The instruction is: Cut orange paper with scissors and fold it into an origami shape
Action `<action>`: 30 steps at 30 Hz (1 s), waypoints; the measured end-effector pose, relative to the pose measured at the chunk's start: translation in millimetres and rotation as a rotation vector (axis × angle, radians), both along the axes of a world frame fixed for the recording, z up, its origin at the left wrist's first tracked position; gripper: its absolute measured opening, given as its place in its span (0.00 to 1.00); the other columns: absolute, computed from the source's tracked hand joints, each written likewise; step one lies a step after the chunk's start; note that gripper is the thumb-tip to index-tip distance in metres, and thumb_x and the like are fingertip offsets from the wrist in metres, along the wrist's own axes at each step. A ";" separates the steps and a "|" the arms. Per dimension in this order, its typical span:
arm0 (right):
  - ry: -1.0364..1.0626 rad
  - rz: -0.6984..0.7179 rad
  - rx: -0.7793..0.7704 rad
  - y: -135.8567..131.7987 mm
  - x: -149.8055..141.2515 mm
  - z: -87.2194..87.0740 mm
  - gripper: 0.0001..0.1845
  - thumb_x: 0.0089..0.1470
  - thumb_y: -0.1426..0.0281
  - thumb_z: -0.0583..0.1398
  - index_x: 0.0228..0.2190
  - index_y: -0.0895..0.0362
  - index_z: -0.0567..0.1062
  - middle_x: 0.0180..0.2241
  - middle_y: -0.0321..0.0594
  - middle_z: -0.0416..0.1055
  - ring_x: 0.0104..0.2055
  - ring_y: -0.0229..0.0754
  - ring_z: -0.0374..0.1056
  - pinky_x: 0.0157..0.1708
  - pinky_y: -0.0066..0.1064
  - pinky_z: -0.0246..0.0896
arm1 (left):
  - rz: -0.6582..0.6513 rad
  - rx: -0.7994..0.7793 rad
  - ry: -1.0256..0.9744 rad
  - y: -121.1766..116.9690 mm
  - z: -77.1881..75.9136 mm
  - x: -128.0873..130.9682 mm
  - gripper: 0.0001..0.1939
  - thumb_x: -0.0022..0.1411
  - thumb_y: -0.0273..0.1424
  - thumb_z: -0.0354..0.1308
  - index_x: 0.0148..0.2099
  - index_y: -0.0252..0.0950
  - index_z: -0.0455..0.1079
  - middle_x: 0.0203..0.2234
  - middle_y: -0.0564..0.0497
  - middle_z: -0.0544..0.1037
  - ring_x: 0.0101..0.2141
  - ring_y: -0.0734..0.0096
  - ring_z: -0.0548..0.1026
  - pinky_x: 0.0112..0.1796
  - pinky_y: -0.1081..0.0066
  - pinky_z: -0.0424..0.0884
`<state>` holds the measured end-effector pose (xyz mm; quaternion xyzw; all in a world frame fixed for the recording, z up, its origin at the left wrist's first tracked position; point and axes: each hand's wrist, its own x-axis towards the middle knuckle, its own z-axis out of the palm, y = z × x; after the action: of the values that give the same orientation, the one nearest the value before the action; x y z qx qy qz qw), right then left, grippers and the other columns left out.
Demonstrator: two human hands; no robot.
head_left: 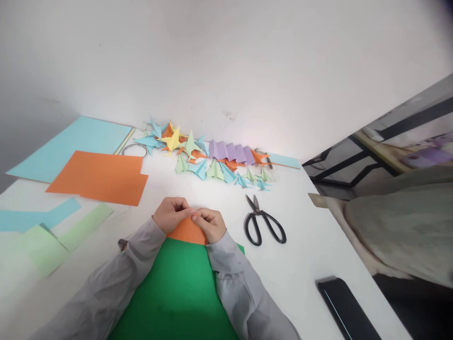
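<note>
A piece of orange paper (187, 231) is pinched along its far edge between my two hands, above a green sheet (184, 283). My left hand (172, 215) is closed on its left side, thumb and fingertips near the top. Close beside it, my right hand (211, 224) grips the right side with thumb and bent fingers. The fingertips of both hands nearly meet, and they hide the paper's top edge. Black-handled scissors (258, 217) lie to the right of my right hand, blades slightly apart.
Folded paper shapes (173, 139) and a pleated purple strip (231, 152) lie along the wall. Orange sheets (102, 174), a light blue sheet (74, 146) and green strips (87, 226) are at left. A black phone (347, 307) rests near the table's right edge.
</note>
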<state>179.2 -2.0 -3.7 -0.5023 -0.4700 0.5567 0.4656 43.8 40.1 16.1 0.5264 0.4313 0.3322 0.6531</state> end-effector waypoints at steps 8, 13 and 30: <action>-0.010 -0.026 0.012 -0.8 -0.3 -13.0 0.18 0.41 0.56 0.60 0.18 0.59 0.68 0.15 0.30 0.56 0.17 0.30 0.48 0.18 0.25 0.41 | 0.091 -0.041 0.005 -2.6 -1.5 4.5 0.14 0.35 0.35 0.66 0.16 0.31 0.66 0.10 0.57 0.65 0.16 0.83 0.59 0.18 0.79 0.55; -0.049 0.030 0.021 -0.1 1.8 -9.3 0.18 0.43 0.55 0.58 0.20 0.59 0.67 0.14 0.29 0.54 0.17 0.30 0.47 0.18 0.25 0.41 | 0.120 -0.025 0.000 -2.6 -1.8 5.2 0.14 0.34 0.35 0.66 0.16 0.30 0.66 0.11 0.57 0.67 0.16 0.83 0.60 0.18 0.79 0.56; -0.161 -0.085 0.092 1.8 -5.8 -17.8 0.22 0.44 0.54 0.57 0.14 0.56 0.59 0.13 0.27 0.48 0.17 0.29 0.43 0.17 0.25 0.38 | 0.235 -0.015 -0.024 -0.6 -5.9 2.7 0.14 0.36 0.35 0.65 0.17 0.32 0.66 0.11 0.57 0.67 0.16 0.81 0.61 0.19 0.78 0.57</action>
<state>173.4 -0.2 -21.4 -0.5429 -0.5092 0.4720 0.4724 46.4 39.4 10.2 0.4635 0.4846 0.4093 0.6187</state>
